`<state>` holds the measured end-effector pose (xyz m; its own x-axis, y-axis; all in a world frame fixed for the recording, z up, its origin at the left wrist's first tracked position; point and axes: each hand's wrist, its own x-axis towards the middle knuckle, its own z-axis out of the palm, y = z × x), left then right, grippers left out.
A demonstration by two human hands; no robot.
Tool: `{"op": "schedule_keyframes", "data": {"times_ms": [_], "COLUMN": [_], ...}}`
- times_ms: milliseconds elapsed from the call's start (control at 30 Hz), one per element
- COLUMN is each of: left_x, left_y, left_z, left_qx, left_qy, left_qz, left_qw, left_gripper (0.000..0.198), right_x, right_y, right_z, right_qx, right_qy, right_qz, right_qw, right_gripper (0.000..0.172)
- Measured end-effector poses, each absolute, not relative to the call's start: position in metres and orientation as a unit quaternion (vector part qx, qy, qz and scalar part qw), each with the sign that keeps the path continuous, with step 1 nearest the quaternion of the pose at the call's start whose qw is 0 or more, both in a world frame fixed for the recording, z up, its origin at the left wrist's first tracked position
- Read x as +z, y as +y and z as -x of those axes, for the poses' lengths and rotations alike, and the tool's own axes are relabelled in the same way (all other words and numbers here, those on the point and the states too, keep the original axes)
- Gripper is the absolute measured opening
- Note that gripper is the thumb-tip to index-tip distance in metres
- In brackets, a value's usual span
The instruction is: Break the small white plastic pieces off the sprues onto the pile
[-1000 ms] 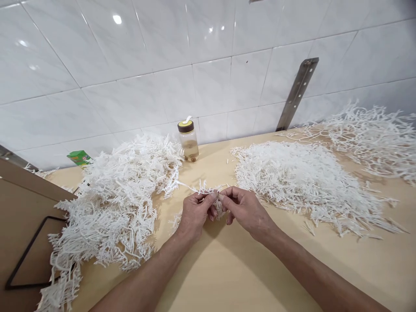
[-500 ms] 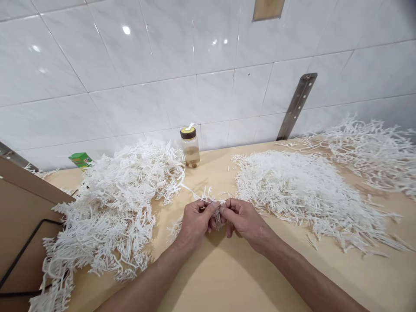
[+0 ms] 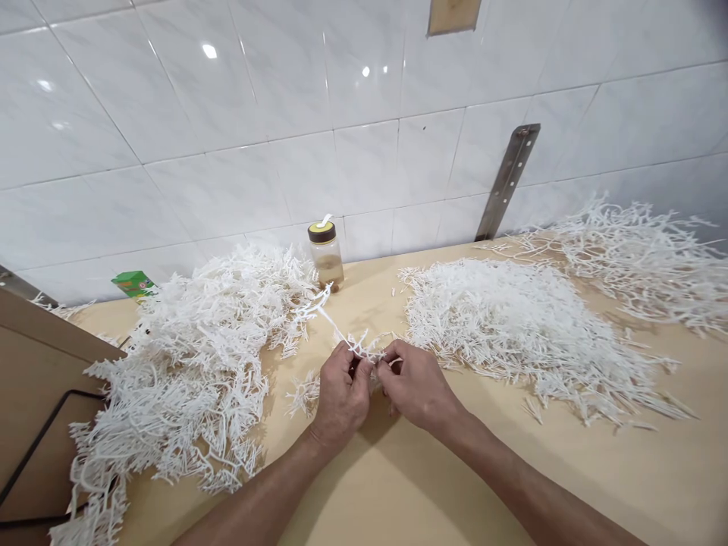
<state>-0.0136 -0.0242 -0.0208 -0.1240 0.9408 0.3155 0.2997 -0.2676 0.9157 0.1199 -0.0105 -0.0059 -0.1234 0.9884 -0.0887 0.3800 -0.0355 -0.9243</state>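
Both hands meet over the middle of the table, pinching a thin white branched piece (image 3: 330, 320) that looks like plastic sprue. My left hand (image 3: 343, 388) is closed on it, thumb against fingers. My right hand (image 3: 414, 383) is closed at the same piece, its fingertips close beside the left thumb. One stem of the piece reaches up and left from the left fingers. The parts between the fingertips are mostly hidden. A small white branched clump (image 3: 304, 393) lies on the table just left of my left hand.
A tangled pile of white branched pieces (image 3: 199, 356) spreads on the left. To the right lies a heap of short white sticks (image 3: 512, 318), with longer white branches (image 3: 648, 258) behind. A capped bottle (image 3: 327, 254), green box (image 3: 134, 283), cardboard box (image 3: 45, 379) and metal upright (image 3: 507, 182) stand around.
The stem of the white piece has swung higher above my left hand. My right fingers have curled in and moved slightly left. The whole view has shifted a little.
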Motion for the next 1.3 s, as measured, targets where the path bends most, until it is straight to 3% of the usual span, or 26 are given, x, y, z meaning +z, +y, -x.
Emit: {"op": "schedule_keyframes", "data": {"times_ms": [133, 200, 300, 533, 800, 1033, 1300], "left_x": [-0.017, -0.012, -0.007, -0.01, -0.007, -0.004, -0.008], "left_y": [-0.022, -0.02, -0.018, -0.015, -0.017, -0.018, -0.018], "left_z": [0.014, 0.015, 0.016, 0.016, 0.013, 0.012, 0.012], "left_qx": [0.559, 0.563, 0.543, 0.541, 0.544, 0.538, 0.53], "left_qy": [0.524, 0.511, 0.503, 0.516, 0.53, 0.528, 0.534], "left_qz": [-0.514, -0.48, -0.436, -0.404, -0.414, -0.402, -0.408], "left_qw": [0.385, 0.437, 0.511, 0.527, 0.502, 0.519, 0.517], "left_gripper": [0.028, 0.033, 0.04, 0.04, 0.04, 0.042, 0.044], "right_x": [-0.004, -0.001, 0.007, 0.005, -0.005, -0.013, -0.003], "right_y": [-0.004, 0.002, 0.009, 0.014, -0.007, -0.01, -0.013], "right_z": [-0.128, -0.14, -0.158, -0.168, -0.137, -0.13, -0.129], "right_qx": [0.291, 0.349, 0.341, 0.196, 0.536, 0.572, 0.539], "right_qy": [-0.64, -0.596, -0.564, -0.639, -0.616, -0.568, -0.571], "right_qz": [0.605, 0.629, 0.648, 0.638, 0.467, 0.452, 0.495], "right_qw": [0.374, 0.356, 0.382, 0.383, 0.339, 0.383, 0.371], "right_gripper": [0.013, 0.008, 0.007, 0.013, 0.026, 0.025, 0.013]}}
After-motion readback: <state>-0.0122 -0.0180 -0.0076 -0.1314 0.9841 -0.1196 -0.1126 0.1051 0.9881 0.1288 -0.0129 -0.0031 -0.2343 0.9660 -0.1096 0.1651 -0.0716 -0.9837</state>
